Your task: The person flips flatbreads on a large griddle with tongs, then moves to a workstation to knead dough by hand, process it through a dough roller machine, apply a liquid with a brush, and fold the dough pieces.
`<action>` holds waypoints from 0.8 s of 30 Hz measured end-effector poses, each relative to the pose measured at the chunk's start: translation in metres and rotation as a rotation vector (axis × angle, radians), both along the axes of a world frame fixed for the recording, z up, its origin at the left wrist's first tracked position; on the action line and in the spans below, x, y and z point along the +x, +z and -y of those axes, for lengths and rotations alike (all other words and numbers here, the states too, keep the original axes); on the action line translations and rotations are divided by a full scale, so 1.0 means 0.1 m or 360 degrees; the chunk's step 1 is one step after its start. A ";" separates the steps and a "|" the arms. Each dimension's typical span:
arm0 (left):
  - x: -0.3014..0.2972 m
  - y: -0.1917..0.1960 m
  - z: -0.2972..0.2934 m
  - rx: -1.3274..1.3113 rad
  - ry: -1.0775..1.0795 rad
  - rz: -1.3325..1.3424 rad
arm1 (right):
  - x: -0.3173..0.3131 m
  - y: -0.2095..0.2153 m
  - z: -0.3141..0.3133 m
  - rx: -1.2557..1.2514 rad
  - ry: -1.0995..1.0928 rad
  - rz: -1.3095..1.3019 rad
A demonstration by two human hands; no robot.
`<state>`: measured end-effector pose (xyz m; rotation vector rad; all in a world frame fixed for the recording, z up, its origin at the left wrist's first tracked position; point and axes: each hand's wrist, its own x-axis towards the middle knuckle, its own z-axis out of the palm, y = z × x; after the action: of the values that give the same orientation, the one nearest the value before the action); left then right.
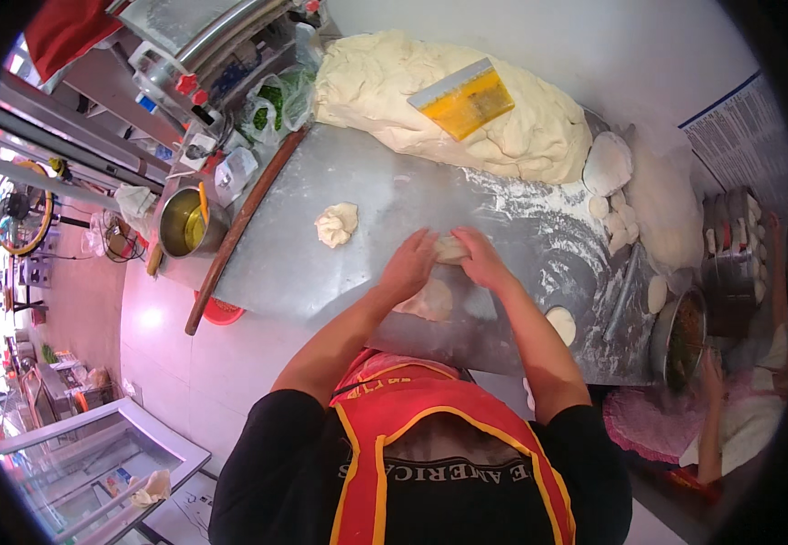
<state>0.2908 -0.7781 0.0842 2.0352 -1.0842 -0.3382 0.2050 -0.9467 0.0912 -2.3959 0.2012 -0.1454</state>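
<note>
My left hand (409,263) and my right hand (484,261) are closed on the two ends of a short roll of dough (451,250) over the metal worktop (294,200). A flat, pale piece of dough (429,301) lies just below the hands, nearer to me. To the left sits a gathered, pleated lump of dough (336,224). Along the back rests a huge mass of dough (367,91), with a scraper (468,102) with a yellow handle lying on top. Right of my right forearm is a round dough disc (560,324).
A long wooden stick (247,227) runs along the worktop's left edge, beside a pot of yellow liquid (186,225). Floury dough pieces (619,222) and a rolling pin (624,292) lie at right. A bowl of filling (685,341) stands by a co-worker's hand (712,374).
</note>
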 end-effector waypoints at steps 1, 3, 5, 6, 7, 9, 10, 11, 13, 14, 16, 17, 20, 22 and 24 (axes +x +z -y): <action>-0.02 -0.04 0.13 -0.0007 -0.0082 -0.0014 | 0.00 0.06 -0.04 0.0076 -0.0119 -0.0003; -0.13 -0.08 0.37 0.0075 -0.0019 0.0071 | 0.04 0.07 -0.11 0.0043 -0.0266 0.0081; -0.19 -0.07 0.51 0.0170 -0.0051 0.0159 | 0.08 -0.06 -0.17 -0.0167 -0.0325 0.0251; -0.19 -0.08 0.52 0.0230 -0.0087 0.0203 | 0.07 -0.10 -0.22 -0.0188 -0.0395 0.0252; -0.17 -0.09 0.52 0.0293 -0.0122 0.0248 | 0.01 -0.15 -0.30 -0.0206 -0.0462 0.0253; -0.15 -0.13 0.55 0.0394 -0.0195 0.0324 | -0.04 -0.20 -0.34 -0.0238 -0.0548 0.0195; -0.13 -0.14 0.56 0.0442 -0.0231 0.0364 | -0.05 -0.21 -0.33 -0.0252 -0.0567 0.0137; -0.11 -0.16 0.57 0.0470 -0.0231 0.0412 | -0.05 -0.23 -0.32 -0.0265 -0.0584 0.0079; -0.05 -0.16 0.66 0.0497 -0.0222 0.0529 | 0.02 -0.26 -0.23 -0.0342 -0.0609 0.0072; -0.03 -0.16 0.71 0.0513 -0.0222 0.0545 | 0.04 -0.28 -0.19 -0.0380 -0.0620 0.0069; 0.01 -0.14 0.76 0.0552 -0.0219 0.0581 | 0.11 -0.31 -0.11 -0.0426 -0.0652 0.0017; 0.03 -0.15 0.79 0.0534 -0.0203 0.0589 | 0.14 -0.32 -0.07 -0.0449 -0.0667 -0.0009; 0.14 -0.15 0.86 0.0511 -0.0167 0.0610 | 0.21 -0.32 -0.02 -0.0385 -0.0706 -0.0014; 0.17 -0.16 0.92 0.0523 -0.0221 0.0606 | 0.20 -0.53 0.14 -0.0583 -0.0676 0.0004; 0.36 -0.17 0.83 0.0104 -0.0083 -0.0226 | 0.18 -0.52 0.24 -0.0126 -0.0715 0.0034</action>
<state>0.3271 -0.8606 0.0675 2.0094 -1.0520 -0.5429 0.2229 -0.9702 0.0396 -2.3895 0.7341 -0.3917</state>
